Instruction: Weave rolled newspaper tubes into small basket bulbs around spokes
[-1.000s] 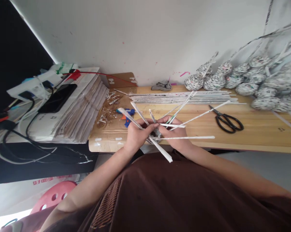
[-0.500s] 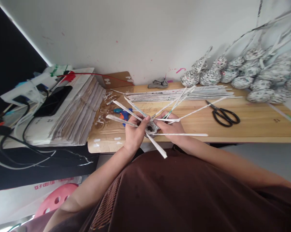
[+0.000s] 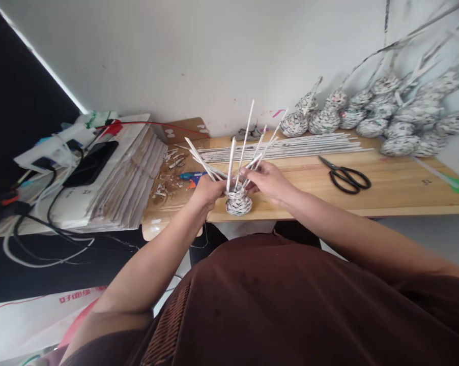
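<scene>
Between my hands, by the table's front edge, is a small round woven piece [image 3: 239, 204] of rolled newspaper strips. Several long paper tubes [image 3: 231, 157] fan upward out of its narrow top. My left hand [image 3: 210, 190] is closed on the left side of the woven piece; its fingertips are partly hidden behind the tubes. On the right, my right hand [image 3: 265, 180] pinches paper tubes just above the weave, thumb toward me. The tubes in its grip lean up and to the right.
Loose paper tubes [image 3: 286, 147] lie along the back of the wooden table [image 3: 397, 188]. Black-handled scissors [image 3: 347, 175] rest at right. Woven gourd shapes [image 3: 324, 119] line the wall. A newspaper stack [image 3: 126, 178] with a phone [image 3: 92, 163] stands left; a blue glue gun [image 3: 194, 177] lies behind my left hand.
The woven piece has tipped upright, so its side now shows instead of its opening. Its tubes, spread outward before, now point upward. Both hands have turned with it.
</scene>
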`<action>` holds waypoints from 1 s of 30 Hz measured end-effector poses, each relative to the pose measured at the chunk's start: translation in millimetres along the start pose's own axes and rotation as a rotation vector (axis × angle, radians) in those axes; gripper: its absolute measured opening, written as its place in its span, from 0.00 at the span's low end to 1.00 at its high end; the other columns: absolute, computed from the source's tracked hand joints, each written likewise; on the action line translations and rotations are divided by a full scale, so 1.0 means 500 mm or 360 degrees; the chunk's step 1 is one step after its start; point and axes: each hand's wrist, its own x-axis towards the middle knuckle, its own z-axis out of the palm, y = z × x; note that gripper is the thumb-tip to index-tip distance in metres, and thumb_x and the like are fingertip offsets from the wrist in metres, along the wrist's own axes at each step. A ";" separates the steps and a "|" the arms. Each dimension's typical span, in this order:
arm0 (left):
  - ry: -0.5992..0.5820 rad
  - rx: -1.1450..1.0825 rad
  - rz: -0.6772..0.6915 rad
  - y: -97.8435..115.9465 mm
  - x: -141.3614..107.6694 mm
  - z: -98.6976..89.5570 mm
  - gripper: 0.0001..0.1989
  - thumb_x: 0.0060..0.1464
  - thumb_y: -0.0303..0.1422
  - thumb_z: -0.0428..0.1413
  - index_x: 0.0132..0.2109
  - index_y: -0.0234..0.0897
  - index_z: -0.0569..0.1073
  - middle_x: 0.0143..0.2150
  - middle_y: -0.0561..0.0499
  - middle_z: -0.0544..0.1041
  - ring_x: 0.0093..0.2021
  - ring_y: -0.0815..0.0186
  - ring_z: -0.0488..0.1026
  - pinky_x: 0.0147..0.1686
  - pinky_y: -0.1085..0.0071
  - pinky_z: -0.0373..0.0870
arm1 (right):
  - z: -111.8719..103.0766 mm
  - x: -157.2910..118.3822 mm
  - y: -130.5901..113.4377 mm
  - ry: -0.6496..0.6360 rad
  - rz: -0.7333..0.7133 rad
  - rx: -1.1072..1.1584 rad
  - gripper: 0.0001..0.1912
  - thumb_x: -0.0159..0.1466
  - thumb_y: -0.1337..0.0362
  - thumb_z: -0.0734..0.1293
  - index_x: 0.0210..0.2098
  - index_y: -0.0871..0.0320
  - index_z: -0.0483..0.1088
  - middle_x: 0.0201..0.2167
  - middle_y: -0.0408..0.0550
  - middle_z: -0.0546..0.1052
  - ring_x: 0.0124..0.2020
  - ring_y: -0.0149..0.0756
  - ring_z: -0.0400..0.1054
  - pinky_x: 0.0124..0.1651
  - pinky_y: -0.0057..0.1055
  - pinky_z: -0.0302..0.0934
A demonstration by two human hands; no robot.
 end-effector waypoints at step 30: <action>0.0129 0.0293 0.0684 -0.027 -0.020 0.006 0.10 0.46 0.35 0.66 0.36 0.34 0.83 0.33 0.47 0.85 0.34 0.61 0.81 0.36 0.69 0.76 | -0.003 -0.034 0.067 -0.0039 -0.0292 0.0310 0.06 0.52 0.63 0.72 0.29 0.58 0.77 0.28 0.43 0.81 0.28 0.33 0.74 0.37 0.31 0.71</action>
